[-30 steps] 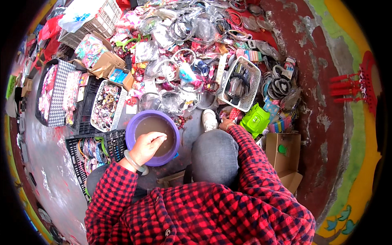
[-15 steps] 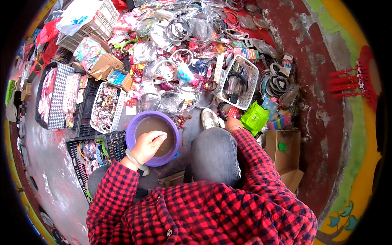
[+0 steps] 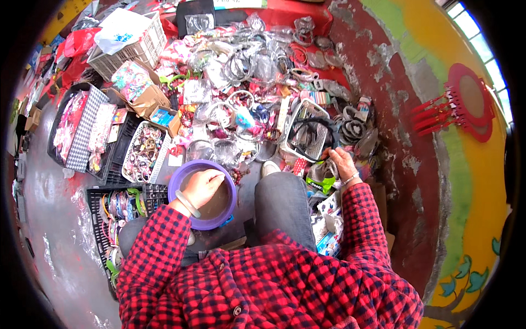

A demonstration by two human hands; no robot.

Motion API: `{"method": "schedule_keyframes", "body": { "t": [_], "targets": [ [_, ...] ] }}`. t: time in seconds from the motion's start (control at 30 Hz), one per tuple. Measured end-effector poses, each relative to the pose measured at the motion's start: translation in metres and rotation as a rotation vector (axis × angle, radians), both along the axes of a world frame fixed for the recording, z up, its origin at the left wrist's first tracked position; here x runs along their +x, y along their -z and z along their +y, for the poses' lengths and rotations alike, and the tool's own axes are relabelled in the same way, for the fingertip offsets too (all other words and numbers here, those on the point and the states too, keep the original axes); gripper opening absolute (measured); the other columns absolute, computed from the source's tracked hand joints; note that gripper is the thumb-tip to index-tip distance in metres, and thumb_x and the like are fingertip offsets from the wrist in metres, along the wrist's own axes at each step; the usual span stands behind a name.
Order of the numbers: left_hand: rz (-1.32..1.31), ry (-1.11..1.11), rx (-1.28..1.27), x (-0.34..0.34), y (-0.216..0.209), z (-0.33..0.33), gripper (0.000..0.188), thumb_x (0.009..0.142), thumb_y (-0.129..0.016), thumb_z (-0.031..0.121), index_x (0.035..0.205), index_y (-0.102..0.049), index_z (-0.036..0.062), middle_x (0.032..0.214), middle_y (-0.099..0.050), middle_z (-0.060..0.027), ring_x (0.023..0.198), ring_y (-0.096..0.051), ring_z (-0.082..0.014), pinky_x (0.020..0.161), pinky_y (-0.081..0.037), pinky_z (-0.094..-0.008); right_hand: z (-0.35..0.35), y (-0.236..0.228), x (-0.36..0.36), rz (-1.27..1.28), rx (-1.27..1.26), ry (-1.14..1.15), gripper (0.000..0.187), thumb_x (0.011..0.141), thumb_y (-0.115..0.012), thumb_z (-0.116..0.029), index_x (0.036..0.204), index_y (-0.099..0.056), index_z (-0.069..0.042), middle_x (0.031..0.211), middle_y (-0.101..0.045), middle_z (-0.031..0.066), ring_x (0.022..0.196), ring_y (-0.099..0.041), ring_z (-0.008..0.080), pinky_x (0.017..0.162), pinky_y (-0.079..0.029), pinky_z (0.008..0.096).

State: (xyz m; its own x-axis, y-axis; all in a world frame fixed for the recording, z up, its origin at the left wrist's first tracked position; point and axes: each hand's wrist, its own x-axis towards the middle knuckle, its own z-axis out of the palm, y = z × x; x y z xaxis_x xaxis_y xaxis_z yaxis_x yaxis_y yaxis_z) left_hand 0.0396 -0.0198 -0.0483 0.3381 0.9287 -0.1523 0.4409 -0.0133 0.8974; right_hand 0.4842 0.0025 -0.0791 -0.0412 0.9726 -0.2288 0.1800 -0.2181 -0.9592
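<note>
1. Left hand (image 3: pixel 201 187) sits inside the purple bowl (image 3: pixel 202 194), fingers curled down onto something in it — too small to tell what, or whether they pinch anything. A pale bangle rings the wrist.
2. The bowl is round, smooth plastic with a thick rim and a brownish inside. It rests low beside the person's left knee, just in front of the black crate (image 3: pixel 118 211), likely so loose pieces can be reached without leaning.
3. Right hand (image 3: pixel 341 164) reaches out past the right knee to a clear crinkled packet (image 3: pixel 323 172) at the lip of the white wire basket (image 3: pixel 307 137). Fingers are bent onto the packet; a firm grip can't be confirmed.
4. The wire basket holds dark hoop-shaped hairbands — open mesh keeps the contents visible.
5. The black crate, a lattice plastic one, holds coloured bangles standing on edge, packed by kind.
6. A white oval tray (image 3: pixel 143 151) of small mixed trinkets lies near the bowl.
7. Beyond these: a heap of glossy plastic-wrapped accessories spread on the floor.
8. Sleeves are red-and-black checked flannel, soft-looking.
</note>
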Motion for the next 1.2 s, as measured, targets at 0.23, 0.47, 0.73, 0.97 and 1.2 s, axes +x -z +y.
{"method": "schedule_keyframes", "body": {
  "t": [0.23, 0.47, 0.73, 0.97, 1.2],
  "targets": [
    [-0.408, -0.098, 0.004, -0.017, -0.021, 0.019, 0.031, 0.092, -0.047, 0.024, 0.087, -0.062, -0.0027, 0.079, -0.065, -0.0073, 0.072, -0.059, -0.0111, 0.065, -0.046, -0.0235, 0.020, -0.129, -0.097, 0.435, 0.067, -0.107, 0.027, 0.088, -0.053, -0.025, 0.092, -0.058, 0.001, 0.084, -0.060, 0.0088, 0.075, -0.058, 0.0160, 0.069, -0.047, 0.0270],
    [-0.988, -0.373, 0.117, -0.058, -0.093, 0.015, 0.034, 0.094, -0.041, 0.028, 0.088, -0.058, -0.0005, 0.090, -0.063, -0.0149, 0.085, -0.062, -0.0201, 0.074, -0.048, -0.0285, 0.032, -0.157, -0.245, 0.462, 0.119, -0.326, 0.023, 0.088, -0.055, -0.022, 0.090, -0.061, 0.000, 0.084, -0.062, 0.0066, 0.077, -0.057, 0.0128, 0.070, -0.046, 0.0253],
    [-1.317, -0.199, -0.164, -0.059, -0.101, 0.010, 0.055, 0.089, -0.045, 0.044, 0.116, -0.046, -0.0044, 0.107, -0.058, -0.0143, 0.100, -0.055, -0.0210, 0.090, -0.042, -0.0329, 0.030, -0.111, -0.310, -0.488, 1.008, -0.555, 0.029, 0.064, -0.060, 0.002, 0.090, -0.062, -0.009, 0.094, -0.060, 0.0081, 0.082, -0.061, 0.0282, 0.067, -0.051, 0.0346],
    [-1.452, -0.001, -0.235, -0.045, -0.103, 0.009, 0.068, 0.087, -0.041, 0.052, 0.127, -0.034, -0.0029, 0.109, -0.055, -0.0218, 0.106, -0.053, -0.0302, 0.095, -0.037, -0.0391, 0.037, -0.083, -0.308, -0.400, 0.854, -0.639, 0.032, 0.067, -0.056, 0.002, 0.098, -0.061, -0.007, 0.096, -0.060, 0.0114, 0.089, -0.059, 0.0269, 0.073, -0.048, 0.0303],
    [-1.200, -0.024, -0.087, -0.045, -0.101, 0.008, 0.039, 0.092, -0.044, 0.017, 0.127, -0.034, 0.0015, 0.091, -0.054, -0.0086, 0.089, -0.054, -0.0188, 0.085, -0.041, -0.0320, 0.037, -0.092, -0.308, -0.138, 0.603, -0.644, 0.040, 0.078, -0.059, -0.001, 0.117, -0.053, -0.007, 0.116, -0.053, 0.0111, 0.096, -0.057, 0.0218, 0.082, -0.046, 0.0306]
  ]
}}
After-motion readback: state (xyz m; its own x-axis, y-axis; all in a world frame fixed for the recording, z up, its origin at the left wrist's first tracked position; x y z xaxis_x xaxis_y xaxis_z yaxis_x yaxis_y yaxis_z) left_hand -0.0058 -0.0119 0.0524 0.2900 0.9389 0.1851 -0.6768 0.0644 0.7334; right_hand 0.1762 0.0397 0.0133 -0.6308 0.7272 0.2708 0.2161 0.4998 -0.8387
